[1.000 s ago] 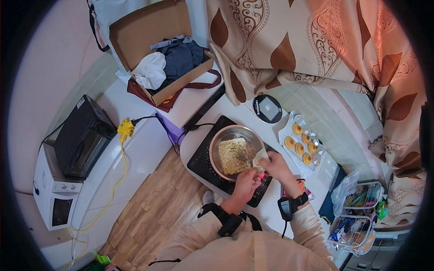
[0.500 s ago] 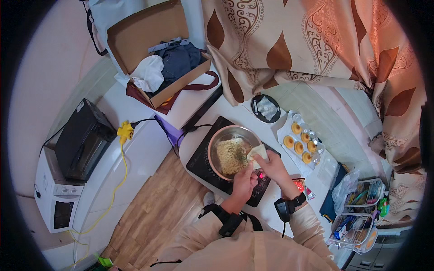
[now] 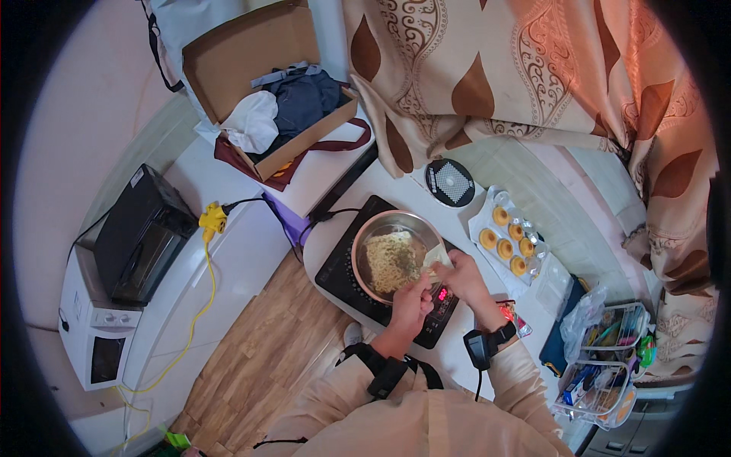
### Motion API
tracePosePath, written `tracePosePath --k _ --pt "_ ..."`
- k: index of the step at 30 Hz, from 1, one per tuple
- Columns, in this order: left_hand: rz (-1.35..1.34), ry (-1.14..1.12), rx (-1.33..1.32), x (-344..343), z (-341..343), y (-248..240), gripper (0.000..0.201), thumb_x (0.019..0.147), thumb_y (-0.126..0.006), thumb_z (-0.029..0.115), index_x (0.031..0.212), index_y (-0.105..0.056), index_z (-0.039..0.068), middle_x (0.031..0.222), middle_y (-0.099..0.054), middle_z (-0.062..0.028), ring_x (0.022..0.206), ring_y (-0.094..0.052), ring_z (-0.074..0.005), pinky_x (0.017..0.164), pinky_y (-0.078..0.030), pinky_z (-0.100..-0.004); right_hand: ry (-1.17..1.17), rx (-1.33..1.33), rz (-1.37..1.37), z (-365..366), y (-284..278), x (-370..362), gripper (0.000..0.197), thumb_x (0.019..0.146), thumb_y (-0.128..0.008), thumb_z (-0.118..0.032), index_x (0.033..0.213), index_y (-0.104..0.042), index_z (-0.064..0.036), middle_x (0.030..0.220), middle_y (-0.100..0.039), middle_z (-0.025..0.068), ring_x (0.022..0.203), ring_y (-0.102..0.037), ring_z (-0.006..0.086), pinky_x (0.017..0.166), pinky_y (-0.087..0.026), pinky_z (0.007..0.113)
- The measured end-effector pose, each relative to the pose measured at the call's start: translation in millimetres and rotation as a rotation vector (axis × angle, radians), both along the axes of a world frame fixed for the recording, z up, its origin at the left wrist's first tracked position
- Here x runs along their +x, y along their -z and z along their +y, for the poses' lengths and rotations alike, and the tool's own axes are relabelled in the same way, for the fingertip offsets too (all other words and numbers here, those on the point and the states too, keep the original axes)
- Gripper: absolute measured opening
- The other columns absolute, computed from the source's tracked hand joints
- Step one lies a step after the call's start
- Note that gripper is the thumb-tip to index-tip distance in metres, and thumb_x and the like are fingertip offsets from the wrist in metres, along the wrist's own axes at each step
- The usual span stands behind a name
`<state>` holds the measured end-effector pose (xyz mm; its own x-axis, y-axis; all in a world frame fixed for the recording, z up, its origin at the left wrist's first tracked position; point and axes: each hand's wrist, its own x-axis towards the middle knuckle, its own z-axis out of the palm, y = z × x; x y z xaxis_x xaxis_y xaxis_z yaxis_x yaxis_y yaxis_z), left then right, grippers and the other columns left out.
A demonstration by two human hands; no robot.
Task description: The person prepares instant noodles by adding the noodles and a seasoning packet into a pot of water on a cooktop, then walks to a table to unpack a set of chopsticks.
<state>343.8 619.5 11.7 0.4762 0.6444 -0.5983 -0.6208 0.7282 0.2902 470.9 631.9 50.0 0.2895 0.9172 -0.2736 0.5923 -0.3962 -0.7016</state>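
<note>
Small pale cream sachet (image 3: 436, 256), flat, creased, over right rim of round metal pot (image 3: 356, 257). Right hand (image 3: 461, 276) grips it; left hand (image 3: 411, 303) curled at its near edge, can't tell if gripping. Pale yellow instant noodle block (image 3: 390, 266), squarish, dark-flecked, in pot. Pot on black induction cooktop (image 3: 335, 266).

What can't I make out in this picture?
In the head view:
Small, flat, pale packet: partly covered by the right hand; whether the left hand pinches it is too small to tell.
Round metal pot: bottom mostly hidden by the pale noodle block.
Glowing red display: too small and blurred to read.
Open brown cardboard box: floor hidden under white cloth and navy cloth.
</note>
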Motion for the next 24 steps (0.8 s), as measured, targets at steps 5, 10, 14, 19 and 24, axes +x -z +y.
tracePosePath --k 5,10,14,19,24 --pt "-0.012 0.022 -0.001 3 -3 5 0.022 0.082 -0.061 0.023 0.074 -0.051 0.005 0.056 -0.041 0.0014 0.042 -0.032 -0.0052 0.04 -0.028 -0.0186 -0.054 0.112 0.03 0 8 -8 0.022 0.074 -0.06 -0.018 0.079 -0.056 0.0031 0.06 -0.057 0.0113 0.053 -0.056 0.0168 0.05 -0.044 0.03" --pt "-0.029 -0.002 0.027 4 2 -1 0.019 0.083 -0.057 0.018 0.071 -0.05 0.005 0.054 -0.041 0.0013 0.041 -0.032 -0.0055 0.04 -0.028 -0.02 0.124 0.068 0.354 -5 7 -1 0.021 0.075 -0.06 -0.018 0.08 -0.056 0.0018 0.057 -0.054 0.0045 0.039 -0.045 0.0082 0.036 -0.035 0.023" --pt "-0.028 0.034 0.02 -3 4 9 0.02 0.084 -0.055 0.018 0.07 -0.049 0.006 0.054 -0.041 0.0014 0.041 -0.032 -0.0058 0.04 -0.028 -0.0205 0.12 -0.005 0.359 -5 6 -3 0.019 0.078 -0.059 -0.017 0.079 -0.056 0.0013 0.055 -0.051 0.0014 0.038 -0.043 0.0071 0.034 -0.032 0.023" --pt "-0.065 0.065 -0.076 0 -4 -1 0.015 0.084 -0.053 0.016 0.073 -0.05 0.006 0.062 -0.05 -0.0014 0.05 -0.041 -0.008 0.047 -0.035 -0.022 0.103 0.024 0.369 -7 12 -2 0.02 0.079 -0.06 -0.019 0.079 -0.057 0.0008 0.054 -0.051 0.0008 0.04 -0.042 0.0054 0.036 -0.032 0.022" --pt "-0.13 -0.034 -0.067 0 -3 -8 0.012 0.084 -0.052 0.016 0.076 -0.051 0.006 0.066 -0.053 -0.0023 0.053 -0.043 -0.0089 0.051 -0.037 -0.0228 0.136 0.065 0.352 -9 -3 -6 0.022 0.079 -0.061 -0.02 0.079 -0.058 0.0015 0.056 -0.053 0.0012 0.042 -0.043 0.0051 0.037 -0.033 0.022"
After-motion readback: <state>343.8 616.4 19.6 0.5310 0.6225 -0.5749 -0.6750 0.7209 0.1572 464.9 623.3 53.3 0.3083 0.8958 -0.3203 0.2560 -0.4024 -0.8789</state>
